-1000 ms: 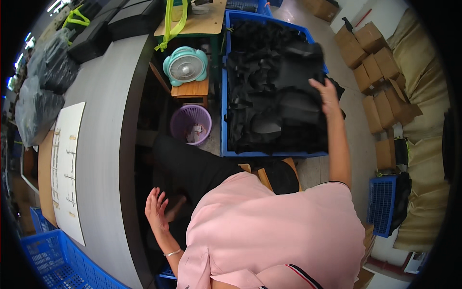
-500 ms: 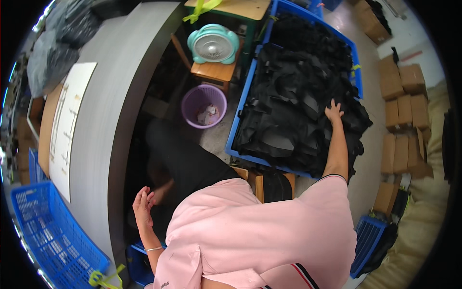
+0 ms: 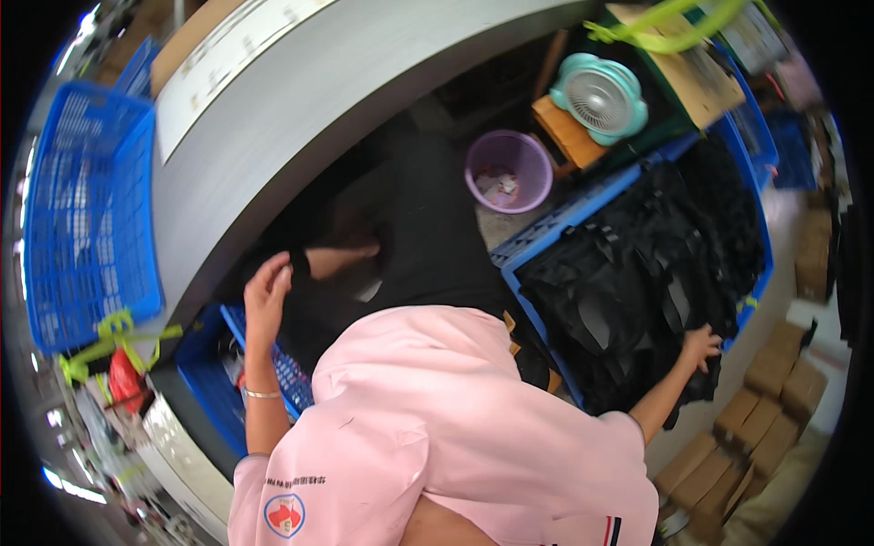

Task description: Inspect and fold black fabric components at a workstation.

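A blue crate (image 3: pixel 537 314) at my right is heaped with black fabric pieces (image 3: pixel 628 309), some with grey oval patches. On the near right side of this heap rests my right hand (image 3: pixel 701 348), its fingers apart against the black pieces; I make out none gripped. My left hand (image 3: pixel 269 289) is raised beside the grey table's edge, fingers loosely bent, with nothing visible in it. That wrist wears a thin bracelet (image 3: pixel 262 394). Below it, a second blue crate (image 3: pixel 211 369) stands partly hidden by my forearm.
The long grey table (image 3: pixel 273 127) curves across the far left, with a blue mesh basket (image 3: pixel 91 218) at its end. Ahead are a purple wastebasket (image 3: pixel 510 173) holding scraps and a turquoise fan (image 3: pixel 598 98) on a wooden stool (image 3: pixel 569 132). Cardboard boxes (image 3: pixel 751 419) line the right.
My view has turned left, so the crate and fan sit farther right in it. My right hand stays at the fabric heap, now nearer its edge. My left hand is raised higher in view.
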`<state>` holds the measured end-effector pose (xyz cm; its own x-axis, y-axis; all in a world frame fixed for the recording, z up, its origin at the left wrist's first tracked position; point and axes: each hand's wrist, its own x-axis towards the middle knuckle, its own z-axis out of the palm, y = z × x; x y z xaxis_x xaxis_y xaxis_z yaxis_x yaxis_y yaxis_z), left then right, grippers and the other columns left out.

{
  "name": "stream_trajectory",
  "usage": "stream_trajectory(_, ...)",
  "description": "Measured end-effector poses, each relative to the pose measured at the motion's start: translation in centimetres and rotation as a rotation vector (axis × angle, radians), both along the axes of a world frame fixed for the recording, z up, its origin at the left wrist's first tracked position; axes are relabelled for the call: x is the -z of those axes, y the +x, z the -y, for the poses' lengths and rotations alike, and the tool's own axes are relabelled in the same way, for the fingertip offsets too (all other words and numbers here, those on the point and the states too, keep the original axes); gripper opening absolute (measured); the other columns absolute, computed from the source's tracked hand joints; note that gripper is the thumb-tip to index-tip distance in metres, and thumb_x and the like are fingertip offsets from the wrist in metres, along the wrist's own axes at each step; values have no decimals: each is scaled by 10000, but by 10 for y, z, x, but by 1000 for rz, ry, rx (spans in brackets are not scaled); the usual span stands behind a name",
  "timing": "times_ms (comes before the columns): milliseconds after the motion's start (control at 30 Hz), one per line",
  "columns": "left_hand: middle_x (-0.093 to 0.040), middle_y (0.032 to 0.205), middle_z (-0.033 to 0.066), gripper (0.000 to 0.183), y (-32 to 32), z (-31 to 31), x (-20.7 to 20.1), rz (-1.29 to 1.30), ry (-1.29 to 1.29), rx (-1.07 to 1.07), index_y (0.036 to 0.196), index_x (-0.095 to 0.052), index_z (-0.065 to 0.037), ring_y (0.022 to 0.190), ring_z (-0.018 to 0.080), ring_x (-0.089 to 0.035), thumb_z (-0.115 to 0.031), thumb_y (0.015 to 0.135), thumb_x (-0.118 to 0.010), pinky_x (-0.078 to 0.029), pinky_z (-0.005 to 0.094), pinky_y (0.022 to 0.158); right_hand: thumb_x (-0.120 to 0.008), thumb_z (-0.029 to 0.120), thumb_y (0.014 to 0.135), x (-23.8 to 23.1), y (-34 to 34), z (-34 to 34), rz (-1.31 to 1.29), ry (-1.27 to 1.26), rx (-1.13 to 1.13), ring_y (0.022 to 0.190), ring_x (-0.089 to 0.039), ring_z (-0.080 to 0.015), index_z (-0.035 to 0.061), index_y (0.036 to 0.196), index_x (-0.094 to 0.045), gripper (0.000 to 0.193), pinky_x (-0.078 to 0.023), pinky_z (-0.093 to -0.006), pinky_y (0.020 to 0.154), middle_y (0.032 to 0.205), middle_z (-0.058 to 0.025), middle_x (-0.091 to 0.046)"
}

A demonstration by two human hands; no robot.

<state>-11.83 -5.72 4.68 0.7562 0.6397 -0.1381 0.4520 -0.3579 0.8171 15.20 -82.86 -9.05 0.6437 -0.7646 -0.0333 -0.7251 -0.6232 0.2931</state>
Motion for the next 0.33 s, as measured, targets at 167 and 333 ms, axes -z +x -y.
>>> stream_trajectory(167, -682, 1124, 66, 268, 21, -29, -94, 430, 219, -46, 1233, -659, 2, 1022, 114, -627, -47, 976, -602, -509, 256, 897, -594, 144, 941, -123, 9, -124, 454, -148, -780, 1312, -483, -371, 93, 1372, -534, 438, -425, -439, 1039, 1469, -215, -439)
stream_trajectory(333, -584, 1300, 274, 348, -63, -48, -208, 758, 711, 70, 1314, -558, 5, 1107, 330, -651, -23, 968, -531, -553, 404, 929, -606, 121, 962, -209, 5, -353, 654, 880, -1145, 1377, -434, -317, 87, 1403, -521, 450, -368, -414, 1113, 1536, -194, -378)
